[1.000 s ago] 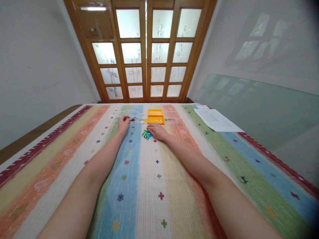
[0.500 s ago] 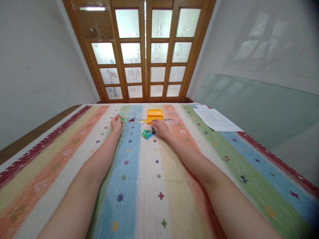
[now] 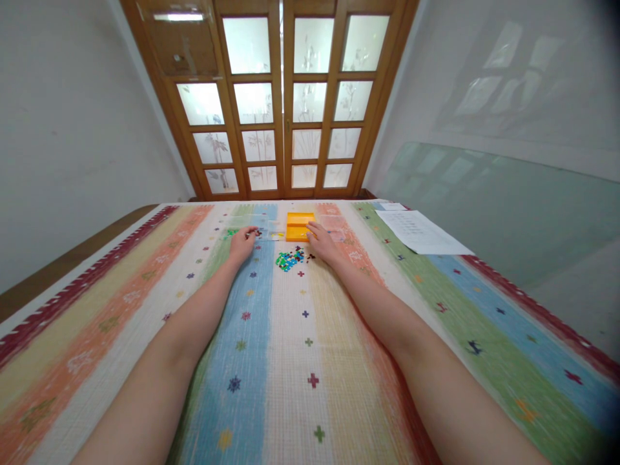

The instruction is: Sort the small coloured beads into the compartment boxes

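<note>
Both my arms stretch far out over a striped, multicoloured cloth (image 3: 290, 361). My left hand (image 3: 242, 243) rests on the cloth with its fingers curled, fingertips by a clear divided tray (image 3: 252, 227) holding tiny coloured pieces. My right hand (image 3: 322, 244) lies flat with fingers extended, its fingertips touching the right edge of a small orange tray (image 3: 299, 227). A heap of tiny coloured beads (image 3: 289, 258), mostly green, blue and dark, sits on the cloth between my hands, just left of my right hand.
A printed white sheet (image 3: 420, 232) lies on the cloth at the right. A pane of glass (image 3: 508, 213) leans along the right wall. Wooden doors with frosted panes (image 3: 283, 103) stand beyond the cloth's far edge.
My right hand has moved off the bead heap, up and right to the orange tray's edge. My left hand went left along the clear tray and has come back right.
</note>
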`<state>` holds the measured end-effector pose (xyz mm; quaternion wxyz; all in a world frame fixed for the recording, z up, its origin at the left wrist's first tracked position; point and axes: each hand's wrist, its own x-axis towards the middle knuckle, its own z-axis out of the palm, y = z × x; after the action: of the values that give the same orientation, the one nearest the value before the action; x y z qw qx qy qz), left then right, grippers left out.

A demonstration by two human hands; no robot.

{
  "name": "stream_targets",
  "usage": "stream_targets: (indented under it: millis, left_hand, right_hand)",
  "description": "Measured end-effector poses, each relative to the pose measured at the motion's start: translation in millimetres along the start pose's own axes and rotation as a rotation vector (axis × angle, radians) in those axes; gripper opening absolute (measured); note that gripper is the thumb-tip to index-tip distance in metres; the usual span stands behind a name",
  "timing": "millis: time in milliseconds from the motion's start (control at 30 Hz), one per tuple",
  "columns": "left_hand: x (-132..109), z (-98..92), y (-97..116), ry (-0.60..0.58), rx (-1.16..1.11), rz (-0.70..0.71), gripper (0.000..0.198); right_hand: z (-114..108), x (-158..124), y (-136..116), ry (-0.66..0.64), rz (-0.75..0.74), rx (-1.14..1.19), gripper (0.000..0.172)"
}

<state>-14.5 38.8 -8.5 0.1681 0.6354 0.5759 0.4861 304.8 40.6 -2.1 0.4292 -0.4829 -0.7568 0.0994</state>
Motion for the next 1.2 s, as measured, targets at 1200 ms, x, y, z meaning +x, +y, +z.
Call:
stream_targets:
  millis: [1200]
  left_hand:
    - [-30, 21.7, 47, -0.367, 0.353, 0.249, 0.012]
  right_hand:
    - [6, -16, -25, -0.265, -0.287, -0.162, 0.029]
